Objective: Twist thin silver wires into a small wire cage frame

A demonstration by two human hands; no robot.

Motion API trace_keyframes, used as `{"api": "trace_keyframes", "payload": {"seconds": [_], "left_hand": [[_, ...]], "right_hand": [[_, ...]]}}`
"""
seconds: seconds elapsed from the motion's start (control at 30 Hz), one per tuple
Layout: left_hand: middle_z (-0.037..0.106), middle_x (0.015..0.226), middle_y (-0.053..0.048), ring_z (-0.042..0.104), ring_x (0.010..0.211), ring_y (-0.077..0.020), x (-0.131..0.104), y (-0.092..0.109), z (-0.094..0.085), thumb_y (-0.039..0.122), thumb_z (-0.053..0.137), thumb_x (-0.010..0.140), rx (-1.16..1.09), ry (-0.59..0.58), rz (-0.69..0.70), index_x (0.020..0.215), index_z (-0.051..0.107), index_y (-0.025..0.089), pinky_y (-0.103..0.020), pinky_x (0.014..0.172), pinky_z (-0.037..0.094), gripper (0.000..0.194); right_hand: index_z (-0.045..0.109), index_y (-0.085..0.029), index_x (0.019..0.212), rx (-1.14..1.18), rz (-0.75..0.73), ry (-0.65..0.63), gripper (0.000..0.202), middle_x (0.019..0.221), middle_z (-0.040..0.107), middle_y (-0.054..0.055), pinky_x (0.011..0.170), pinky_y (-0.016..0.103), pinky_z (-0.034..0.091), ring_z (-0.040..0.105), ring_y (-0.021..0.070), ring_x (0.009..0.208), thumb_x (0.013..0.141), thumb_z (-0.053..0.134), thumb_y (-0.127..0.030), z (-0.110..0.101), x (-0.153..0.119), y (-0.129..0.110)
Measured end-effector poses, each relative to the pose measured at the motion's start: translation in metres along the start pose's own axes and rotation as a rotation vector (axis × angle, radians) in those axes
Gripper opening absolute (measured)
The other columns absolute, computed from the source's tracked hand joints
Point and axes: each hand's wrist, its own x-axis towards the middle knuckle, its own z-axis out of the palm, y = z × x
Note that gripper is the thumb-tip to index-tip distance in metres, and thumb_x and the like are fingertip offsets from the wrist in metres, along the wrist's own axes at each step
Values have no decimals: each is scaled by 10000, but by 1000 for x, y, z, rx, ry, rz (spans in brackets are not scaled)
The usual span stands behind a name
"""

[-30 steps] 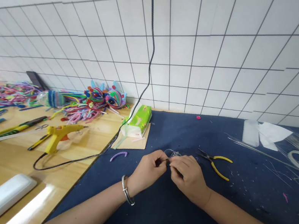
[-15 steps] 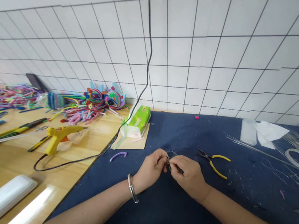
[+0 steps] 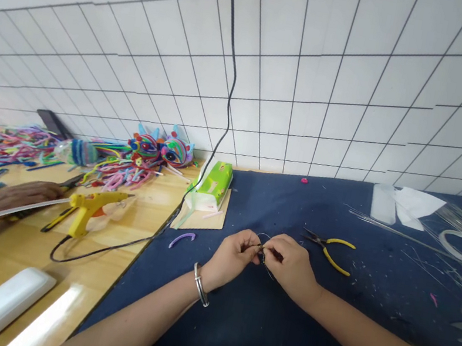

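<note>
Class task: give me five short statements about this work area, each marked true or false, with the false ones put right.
1. The left hand and right hand both pinch a thin strand. True.
2. The right hand grips the yellow-handled pliers. False: the pliers lie on the dark blue cloth.
3. The yellow glue gun lies on the wooden surface. True.
4. The printed packet is mostly red. False: the printed packet is mostly green.
5. Another person's hand shows over the wooden surface. True.
</note>
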Motion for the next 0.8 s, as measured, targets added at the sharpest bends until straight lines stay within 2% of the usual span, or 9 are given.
{"api": "trace_keyframes", "payload": {"seconds": [0.2,0.4,0.6,0.7,0.8], "left_hand": [[573,598,2,526,582,-111,-1,-4,-1,246,547,792,71,25,20,733,607,145,-218,618,394,131],[606,611,-11,554,596,-129,0,-7,-4,240,564,773,95,27,-6,734,651,157,-225,619,409,126],[615,625,-18,565,607,-135,-1,-6,-6,212,559,773,152,32,31,720,658,162,-235,632,423,123],[614,636,-22,568,621,-138,-2,-4,-6,197,546,782,175,17,50,718,651,158,-236,636,427,129],[620,670,-31,572,649,-143,-3,-4,-6,197,532,793,186,-3,83,728,647,155,-238,644,429,139]], "right_hand": [[563,-173,655,-30,-23,-48,162,704,564,8,597,218,450,542,106,623,738,501,-49,-4,1,-2],[572,-172,725,-13,-70,-131,147,754,560,21,666,242,467,555,120,697,814,487,-92,-8,0,0],[541,-172,745,-5,-93,-195,153,802,549,33,729,279,468,550,137,760,858,454,-118,-8,0,4],[509,-176,764,-14,-94,-194,114,817,539,36,720,287,466,537,148,777,844,462,-109,-9,0,4],[464,-180,783,-30,-25,-169,104,818,524,31,666,277,460,517,144,735,791,518,-91,-9,2,4]]}}
